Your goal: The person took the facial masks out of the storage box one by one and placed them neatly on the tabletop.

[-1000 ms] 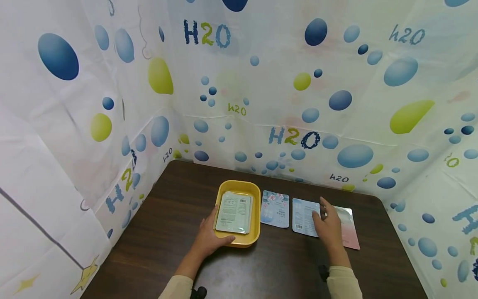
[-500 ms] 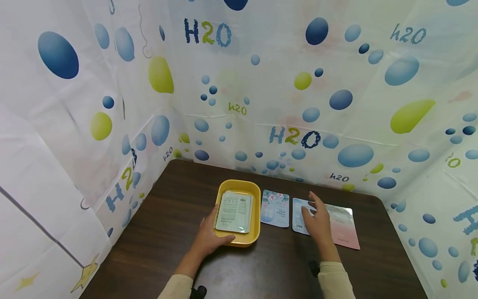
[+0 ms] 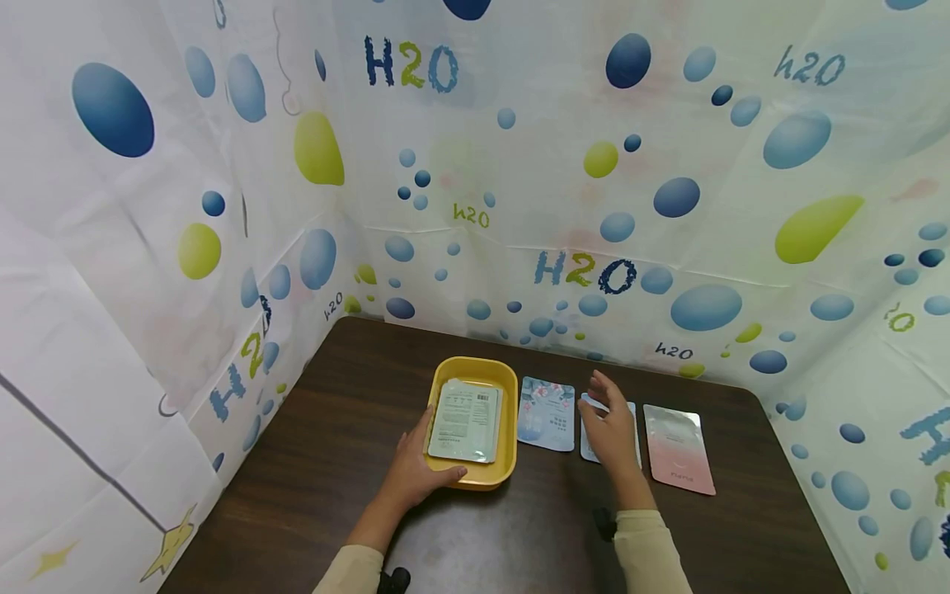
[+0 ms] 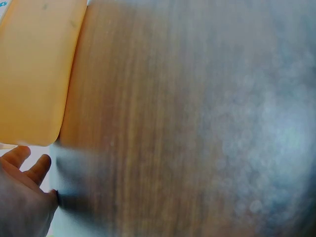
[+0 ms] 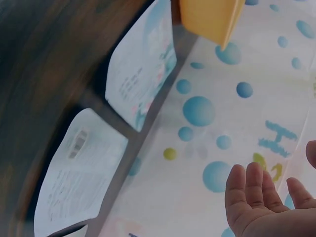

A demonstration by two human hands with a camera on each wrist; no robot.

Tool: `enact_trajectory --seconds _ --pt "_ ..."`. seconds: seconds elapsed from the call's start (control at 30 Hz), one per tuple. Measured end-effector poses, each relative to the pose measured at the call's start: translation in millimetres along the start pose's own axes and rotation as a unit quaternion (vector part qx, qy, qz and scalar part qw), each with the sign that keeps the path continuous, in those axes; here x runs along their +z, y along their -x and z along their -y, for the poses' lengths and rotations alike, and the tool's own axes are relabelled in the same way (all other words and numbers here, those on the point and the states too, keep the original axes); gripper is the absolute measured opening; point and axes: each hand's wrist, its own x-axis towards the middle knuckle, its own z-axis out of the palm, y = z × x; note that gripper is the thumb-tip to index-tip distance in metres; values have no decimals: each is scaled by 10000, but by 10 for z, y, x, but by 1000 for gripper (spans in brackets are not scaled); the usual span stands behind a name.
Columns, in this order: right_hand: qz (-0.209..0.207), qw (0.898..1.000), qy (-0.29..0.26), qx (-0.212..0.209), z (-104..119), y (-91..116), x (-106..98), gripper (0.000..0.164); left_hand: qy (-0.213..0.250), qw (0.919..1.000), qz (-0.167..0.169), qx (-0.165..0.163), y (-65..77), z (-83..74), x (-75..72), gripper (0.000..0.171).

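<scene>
My left hand rests against the near left corner of a yellow plastic tub. Its fingers lie along the left side and the thumb touches the front rim. Inside the tub lies a stack of flat pale green packets with printed text. Over a light blue packet hovers my right hand, fingers loosely bent and holding nothing; it hides much of that packet. A blue floral packet lies beside the tub. To the far right is a silver and pink packet. The right wrist view shows the right hand with fingers apart.
The dark brown wooden table carries the tub and a row of three packets. A white curtain printed with bubbles and H2O lettering stands behind the table and at both sides.
My right hand has moved left from near the silver and pink packet to above the light blue one, uncovering the pink packet. The left hand and the tub stay put.
</scene>
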Motion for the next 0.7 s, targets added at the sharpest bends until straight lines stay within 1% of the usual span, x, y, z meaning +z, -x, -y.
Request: enact_trajectory --seconds 0.13,0.37,0.7 --pt "-31 9999 -126 -67 19 -20 62 55 5 10000 -18 5 5 -7 0 127" --pt "191 9994 -279 -38 107 -21 154 56 -11 10000 -22 -24 12 -20 -12 128" --pt "273 9988 -389 -67 185 28 368 55 31 10000 -4 -26 9 -18 -16 127"
